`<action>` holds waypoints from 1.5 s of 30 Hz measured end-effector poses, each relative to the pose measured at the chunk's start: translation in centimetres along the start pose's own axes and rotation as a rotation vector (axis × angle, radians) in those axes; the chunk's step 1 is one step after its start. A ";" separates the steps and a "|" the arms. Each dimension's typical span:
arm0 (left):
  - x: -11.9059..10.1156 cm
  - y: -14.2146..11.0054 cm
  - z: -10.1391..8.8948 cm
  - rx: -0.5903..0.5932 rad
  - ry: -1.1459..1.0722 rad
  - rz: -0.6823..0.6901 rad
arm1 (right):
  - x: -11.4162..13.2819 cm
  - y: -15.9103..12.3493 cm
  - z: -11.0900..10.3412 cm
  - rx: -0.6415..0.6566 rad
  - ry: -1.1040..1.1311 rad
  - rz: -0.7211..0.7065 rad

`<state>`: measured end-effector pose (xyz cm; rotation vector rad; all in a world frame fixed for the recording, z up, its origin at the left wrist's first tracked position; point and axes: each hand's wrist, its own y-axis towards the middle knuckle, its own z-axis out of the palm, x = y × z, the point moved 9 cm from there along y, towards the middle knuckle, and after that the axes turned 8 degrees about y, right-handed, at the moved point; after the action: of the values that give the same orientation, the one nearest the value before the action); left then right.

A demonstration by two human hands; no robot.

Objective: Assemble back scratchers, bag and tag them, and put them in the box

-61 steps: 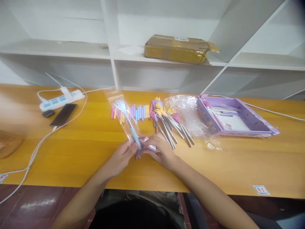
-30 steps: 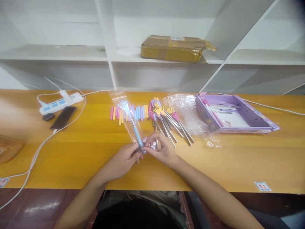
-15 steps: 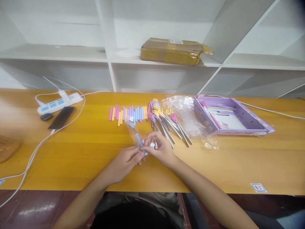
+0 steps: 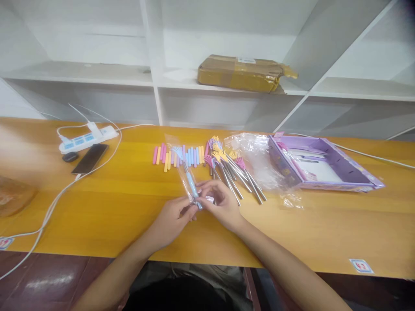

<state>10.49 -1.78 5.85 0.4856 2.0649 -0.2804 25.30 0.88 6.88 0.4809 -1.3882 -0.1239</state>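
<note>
- The fingers of the left hand [image 4: 177, 218] are closed on the near end of a blue stick [image 4: 192, 185], which is inside a clear bag [image 4: 184, 179].
- The fingers of the right hand [image 4: 222, 201] pinch the clear bag at this same end; whether they also grip the stick inside, I cannot tell.
- From the fingers, the blue stick points away and slightly to the left, its hand-shaped tip being farthest.
- A small shiny piece [image 4: 209, 199] is just beside the right fingers; what it is, I cannot tell.
- Beyond the fingers, short coloured tubes [image 4: 195, 156] lie in a row on the bench [image 4: 129, 224].
- Beyond the right fingers is a pile of metal sticks [image 4: 231, 172] with coloured hand-shaped tips.
- Farther right of the fingers are crumpled plastic bags [image 4: 256, 155] and an open purple box [image 4: 337, 186].
- Well to the left of the fingers lie a phone [image 4: 90, 158] and a power strip [image 4: 87, 140].
</note>
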 end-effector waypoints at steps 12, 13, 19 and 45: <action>1.1 -0.1 -0.1 -0.093 -0.335 -0.012 | 3.5 -0.3 0.8 0.099 -0.230 -0.348; 1.1 -0.1 -0.1 -0.087 -0.336 -0.010 | 3.6 -0.3 0.8 0.093 -0.257 -0.352; 1.0 -0.1 -0.5 -0.114 -0.264 0.008 | 3.7 -0.5 1.0 0.076 -0.359 -0.363; -0.9 -0.6 -1.4 -0.011 -0.431 0.078 | -0.7 -1.9 3.8 0.532 0.093 0.186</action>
<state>9.61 -2.00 7.37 0.4531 1.6238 -0.2978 21.87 -1.57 5.87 0.7814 -1.3614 0.4253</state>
